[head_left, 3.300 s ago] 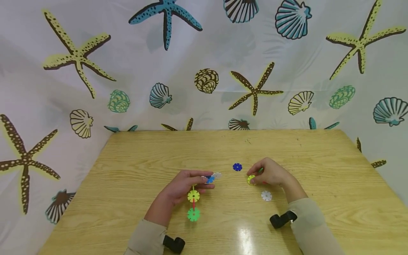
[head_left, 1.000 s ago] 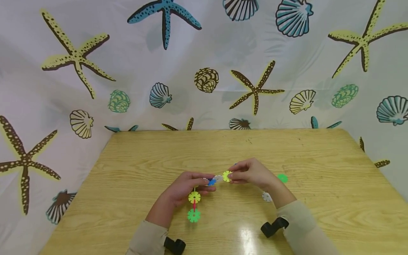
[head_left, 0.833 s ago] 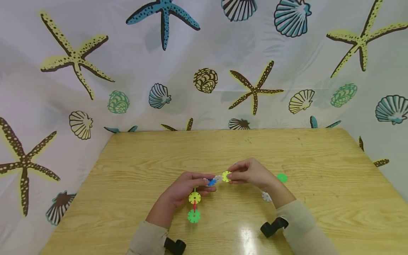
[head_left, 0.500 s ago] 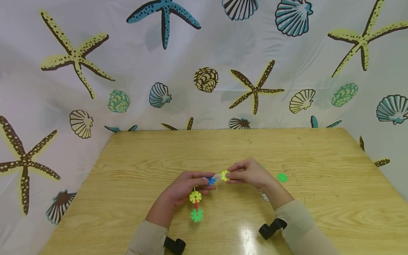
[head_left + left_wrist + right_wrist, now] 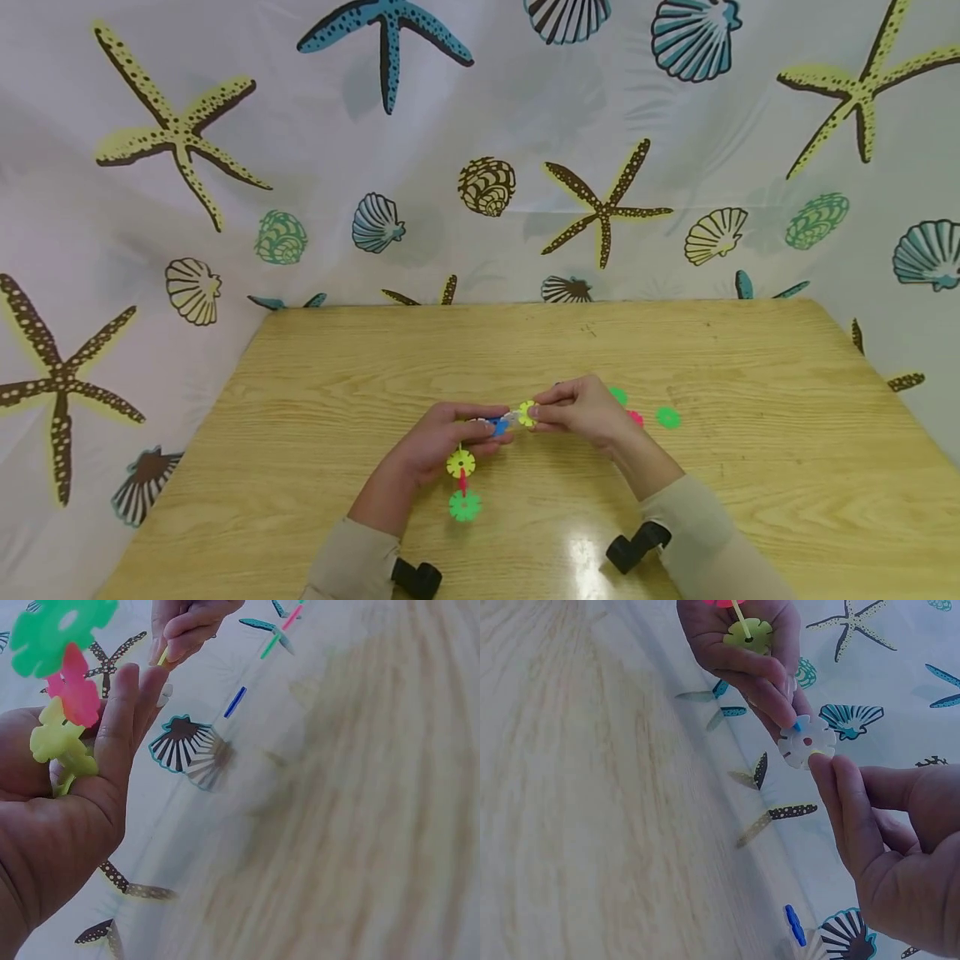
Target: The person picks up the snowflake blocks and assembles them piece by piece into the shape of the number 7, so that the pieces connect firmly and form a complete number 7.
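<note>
Our right hand (image 5: 588, 410) pinches a yellow disc (image 5: 527, 413) between its fingers (image 5: 826, 784), touching a white disc (image 5: 805, 754); beside that, a blue disc (image 5: 501, 427) sits pinched in our left hand (image 5: 444, 437), above the bench (image 5: 360, 350).

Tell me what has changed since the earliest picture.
The right hand moved left, bringing the yellow notched plastic disc it pinches up to the white notched plastic disc. The left hand stayed nearly in place, holding the blue notched plastic disc.
</note>
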Motion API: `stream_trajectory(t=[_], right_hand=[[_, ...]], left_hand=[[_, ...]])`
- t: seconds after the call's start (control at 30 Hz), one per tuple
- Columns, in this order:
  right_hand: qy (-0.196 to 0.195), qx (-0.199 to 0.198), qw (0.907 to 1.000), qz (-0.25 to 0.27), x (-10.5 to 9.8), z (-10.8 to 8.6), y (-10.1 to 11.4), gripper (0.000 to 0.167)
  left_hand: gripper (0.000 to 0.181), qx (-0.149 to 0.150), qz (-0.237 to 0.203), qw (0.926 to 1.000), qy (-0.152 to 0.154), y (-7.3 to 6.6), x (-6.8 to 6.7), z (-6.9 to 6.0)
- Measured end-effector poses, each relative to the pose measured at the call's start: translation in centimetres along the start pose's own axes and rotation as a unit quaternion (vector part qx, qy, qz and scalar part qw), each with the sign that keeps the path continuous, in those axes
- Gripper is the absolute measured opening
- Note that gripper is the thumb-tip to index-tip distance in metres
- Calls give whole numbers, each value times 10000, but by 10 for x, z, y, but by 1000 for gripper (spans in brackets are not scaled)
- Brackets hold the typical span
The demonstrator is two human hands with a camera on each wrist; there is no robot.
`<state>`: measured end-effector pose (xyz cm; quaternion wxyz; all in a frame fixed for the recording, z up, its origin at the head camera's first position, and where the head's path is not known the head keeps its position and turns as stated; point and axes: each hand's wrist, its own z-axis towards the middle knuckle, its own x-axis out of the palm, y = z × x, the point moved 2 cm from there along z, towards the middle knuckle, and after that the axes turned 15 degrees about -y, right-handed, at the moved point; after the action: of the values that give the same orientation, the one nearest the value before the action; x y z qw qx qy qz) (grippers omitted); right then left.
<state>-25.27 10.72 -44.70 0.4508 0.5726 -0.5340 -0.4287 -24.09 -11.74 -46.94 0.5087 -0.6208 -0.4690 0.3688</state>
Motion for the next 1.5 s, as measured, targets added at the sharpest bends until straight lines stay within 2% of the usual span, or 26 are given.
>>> stream_trajectory(t=[0.1,0.2,0.43,0.7,0.77,0.9,1.0,1.13,1.5], right_hand=[[20,13,10000,83,-1,1,-2,26],[-7,42,10000,68,-4,2,-4,27],[77,180,9995,-240,-13,8,-3,30],[459,310,9978,-354,-16,8,-2,31],[610,371,9969,-322,-13,5,-1,31],[735,467,9961,-146,-6,-1,2,32],[689,468,9965,-46,-3,-2,2,33],[660,467,9967,-33,-1,-2,1,35],[596,313,9976,-148,-1,0,-2,33]], left_hand=[[41,9,-48,10000,-65,-1,2,-1],[40,36,-69,10000,0,-2,4,1],[43,-15,-343,9974,633,-6,0,-1],[40,-50,-440,9966,700,-11,-8,-5],[42,-37,-396,9955,856,-9,-7,-5],[45,225,-218,9934,1106,-7,-3,-5],[46,339,-238,9933,1083,-6,-1,-4],[46,274,-434,9934,1027,-4,0,-3],[53,326,-506,9934,975,-3,2,-5]])
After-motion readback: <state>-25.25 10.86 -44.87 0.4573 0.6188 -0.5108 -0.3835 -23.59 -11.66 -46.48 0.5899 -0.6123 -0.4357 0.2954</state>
